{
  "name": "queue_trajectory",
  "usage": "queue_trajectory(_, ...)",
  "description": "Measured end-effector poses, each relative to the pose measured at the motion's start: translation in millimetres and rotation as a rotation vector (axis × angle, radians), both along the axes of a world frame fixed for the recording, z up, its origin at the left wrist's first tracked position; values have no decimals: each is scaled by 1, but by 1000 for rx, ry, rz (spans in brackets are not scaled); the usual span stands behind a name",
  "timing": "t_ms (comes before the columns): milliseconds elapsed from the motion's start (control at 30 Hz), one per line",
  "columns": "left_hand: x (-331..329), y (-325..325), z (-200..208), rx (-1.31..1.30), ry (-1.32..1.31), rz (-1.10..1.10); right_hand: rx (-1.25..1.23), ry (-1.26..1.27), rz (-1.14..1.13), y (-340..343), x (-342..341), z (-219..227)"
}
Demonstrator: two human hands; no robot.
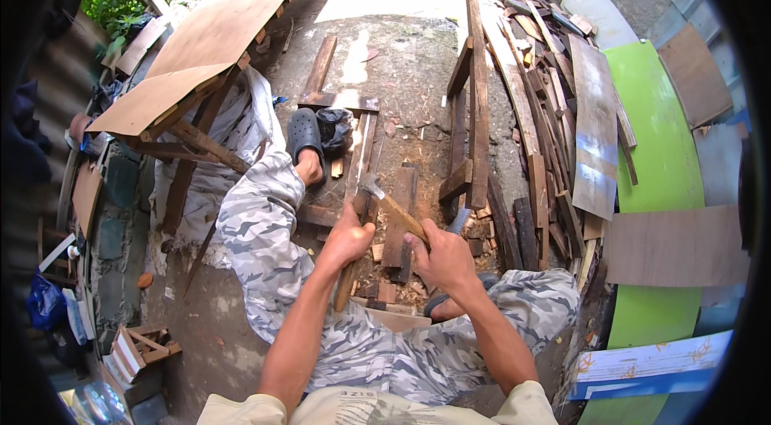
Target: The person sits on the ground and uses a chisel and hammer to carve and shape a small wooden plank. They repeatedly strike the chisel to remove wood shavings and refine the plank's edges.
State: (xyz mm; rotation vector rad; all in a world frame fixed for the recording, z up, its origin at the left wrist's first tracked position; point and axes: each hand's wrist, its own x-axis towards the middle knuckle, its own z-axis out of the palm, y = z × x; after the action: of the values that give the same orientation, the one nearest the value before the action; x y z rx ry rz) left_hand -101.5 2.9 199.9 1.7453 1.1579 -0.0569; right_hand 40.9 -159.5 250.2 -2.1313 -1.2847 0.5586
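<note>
My right hand [442, 257] is closed round the wooden handle of a hammer [404, 216]. The metal hammer head [371, 184] is just above my left hand [348, 239], over a narrow wooden bar [364, 148]. My left fingers wrap around this bar, which slants away from between my legs; whether a nail or a small tool is under the fingers is hidden. At the bar's far end lies a wooden crosspiece [338, 100]. Right of my left hand, a dark board [398, 220] rests over other wood on the ground.
A wooden frame [477, 96] stands ahead right, with a saw blade [458, 221] by its foot. Scrap timber [554, 120] is heaped along the right, beside a green panel [642, 128]. A plywood-topped table [217, 23] stands left. A black plastic bag [335, 129] lies beside my clog [304, 134].
</note>
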Motion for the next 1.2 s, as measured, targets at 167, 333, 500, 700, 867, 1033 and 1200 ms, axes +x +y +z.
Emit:
queue_trajectory(167, -1, -4, -12, 70, 13, 3, 345, 160, -71, -2, -7, 10)
queue_trajectory(333, 3, -7, 5, 84, 85, -6, 13, 30, -21, -6, -3, -4)
queue_trajectory(500, -2, -4, 7, 59, 55, -4, 172, 65, -52, -5, -4, 13)
queue_trajectory(700, 10, -8, 12, 52, 70, -19, 260, 139, -94, -9, -8, 1)
queue_trajectory(867, 9, -14, 5, 9, 0, -28, -10, -57, -38, -8, 0, 3)
queue_trajectory(1033, 11, -15, 7, 11, -10, -15, 362, 137, -155, -4, -8, 59)
queue_trajectory(1200, 10, -14, 5, 44, -21, -77, -111, -44, -76, -31, -3, -15)
